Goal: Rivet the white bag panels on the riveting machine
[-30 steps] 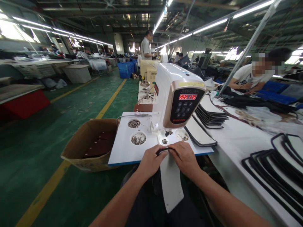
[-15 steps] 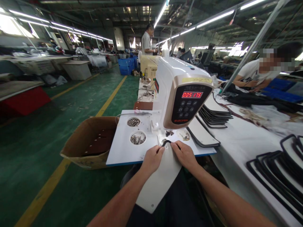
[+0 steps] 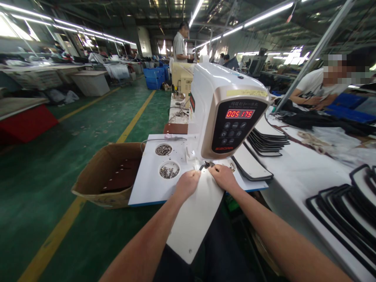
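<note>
A white panel with black edging hangs toward me from the press, a round metal fitting near its lower corner. My left hand pinches its far end on the left side. On the right side of that same end, my right hand grips the edge. Between both hands, the panel's far edge lies under the head of the white snap-fastening machine, at its dark metal tooling. The machine's red display reads 005175. The fingertips are partly hidden.
Metal fasteners fill round wells in the white work plate. A cardboard box with dark brown pieces stands left. Edged panels are stacked right, with another pile nearer me. A co-worker sits at the far right.
Both hands have moved slightly forward, bringing the panel's far edge under the machine head. The display still shows the same number. The view has shifted a little.
</note>
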`<action>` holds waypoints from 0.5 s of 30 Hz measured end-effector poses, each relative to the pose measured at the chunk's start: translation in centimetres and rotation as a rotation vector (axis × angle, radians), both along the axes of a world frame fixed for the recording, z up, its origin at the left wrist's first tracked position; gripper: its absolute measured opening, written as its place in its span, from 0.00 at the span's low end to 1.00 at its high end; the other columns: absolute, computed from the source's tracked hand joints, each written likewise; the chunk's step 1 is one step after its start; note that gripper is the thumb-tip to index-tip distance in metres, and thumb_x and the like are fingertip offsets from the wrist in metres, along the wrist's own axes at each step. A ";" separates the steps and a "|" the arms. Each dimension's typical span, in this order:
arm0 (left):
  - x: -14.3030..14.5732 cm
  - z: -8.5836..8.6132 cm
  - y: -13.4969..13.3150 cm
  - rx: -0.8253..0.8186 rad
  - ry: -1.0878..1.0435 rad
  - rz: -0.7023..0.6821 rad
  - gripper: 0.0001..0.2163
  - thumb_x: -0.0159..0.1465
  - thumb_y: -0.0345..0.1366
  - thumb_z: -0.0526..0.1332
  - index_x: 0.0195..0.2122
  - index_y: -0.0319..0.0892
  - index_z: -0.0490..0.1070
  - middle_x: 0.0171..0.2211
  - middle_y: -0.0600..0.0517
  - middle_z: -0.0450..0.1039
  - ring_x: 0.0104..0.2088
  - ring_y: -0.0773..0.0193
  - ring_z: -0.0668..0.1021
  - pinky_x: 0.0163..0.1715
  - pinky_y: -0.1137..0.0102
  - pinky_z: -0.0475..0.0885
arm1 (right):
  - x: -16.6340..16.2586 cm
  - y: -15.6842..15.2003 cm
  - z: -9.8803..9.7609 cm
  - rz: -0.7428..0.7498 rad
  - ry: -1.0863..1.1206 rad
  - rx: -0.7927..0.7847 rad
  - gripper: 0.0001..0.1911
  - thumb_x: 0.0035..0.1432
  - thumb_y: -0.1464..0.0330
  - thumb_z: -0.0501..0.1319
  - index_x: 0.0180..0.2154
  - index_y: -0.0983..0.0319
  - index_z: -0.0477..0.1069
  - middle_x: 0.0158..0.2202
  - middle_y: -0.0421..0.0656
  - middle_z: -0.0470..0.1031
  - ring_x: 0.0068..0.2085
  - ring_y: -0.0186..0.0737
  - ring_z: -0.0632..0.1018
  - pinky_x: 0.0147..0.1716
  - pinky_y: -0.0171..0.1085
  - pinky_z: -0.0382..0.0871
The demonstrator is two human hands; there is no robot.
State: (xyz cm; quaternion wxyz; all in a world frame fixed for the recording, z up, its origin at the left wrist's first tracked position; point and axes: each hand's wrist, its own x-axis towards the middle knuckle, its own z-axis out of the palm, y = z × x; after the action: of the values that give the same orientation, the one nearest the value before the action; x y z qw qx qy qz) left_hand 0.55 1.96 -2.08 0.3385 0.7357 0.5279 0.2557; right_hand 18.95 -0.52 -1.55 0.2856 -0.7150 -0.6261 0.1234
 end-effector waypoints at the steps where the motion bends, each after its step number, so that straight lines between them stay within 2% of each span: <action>1: 0.0 -0.1 0.1 -0.002 -0.008 -0.006 0.20 0.65 0.49 0.48 0.21 0.42 0.61 0.24 0.52 0.68 0.28 0.65 0.67 0.30 0.67 0.57 | 0.1 0.0 -0.1 0.006 0.008 -0.006 0.22 0.63 0.57 0.53 0.21 0.61 0.67 0.24 0.42 0.73 0.29 0.36 0.69 0.29 0.35 0.53; 6: 0.0 0.0 0.3 -0.008 -0.026 -0.008 0.19 0.65 0.48 0.49 0.20 0.43 0.60 0.23 0.53 0.67 0.27 0.65 0.67 0.29 0.67 0.58 | -0.1 0.2 -0.3 0.011 0.045 0.002 0.23 0.63 0.57 0.52 0.20 0.61 0.65 0.23 0.42 0.71 0.28 0.36 0.68 0.29 0.35 0.53; 9: -0.4 1.0 -0.4 0.014 -0.021 -0.006 0.20 0.64 0.48 0.49 0.19 0.43 0.58 0.21 0.54 0.63 0.27 0.65 0.66 0.29 0.68 0.56 | -0.4 -0.3 0.1 -0.010 0.098 0.016 0.23 0.63 0.57 0.53 0.19 0.61 0.62 0.22 0.41 0.69 0.27 0.35 0.66 0.28 0.36 0.52; 12: -1.6 2.7 -2.4 0.032 -0.005 -0.043 0.21 0.64 0.50 0.49 0.19 0.43 0.59 0.20 0.55 0.63 0.26 0.65 0.67 0.28 0.69 0.56 | 0.4 -2.5 1.2 -0.058 0.208 0.037 0.24 0.63 0.55 0.52 0.20 0.61 0.59 0.21 0.38 0.66 0.27 0.34 0.65 0.28 0.34 0.52; 15: -4.0 3.2 -4.6 -0.046 0.007 -0.006 0.21 0.63 0.55 0.49 0.25 0.44 0.66 0.24 0.55 0.72 0.30 0.62 0.74 0.31 0.70 0.63 | 2.9 -6.8 2.7 -0.127 0.378 0.069 0.23 0.62 0.52 0.52 0.22 0.61 0.61 0.22 0.37 0.65 0.27 0.34 0.65 0.26 0.33 0.54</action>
State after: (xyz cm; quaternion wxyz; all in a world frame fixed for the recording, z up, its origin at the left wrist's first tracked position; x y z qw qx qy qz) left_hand -3.47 -2.65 1.13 0.3541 0.7302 0.5328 0.2399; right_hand 21.83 -7.29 1.17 0.4298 -0.7068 -0.5189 0.2156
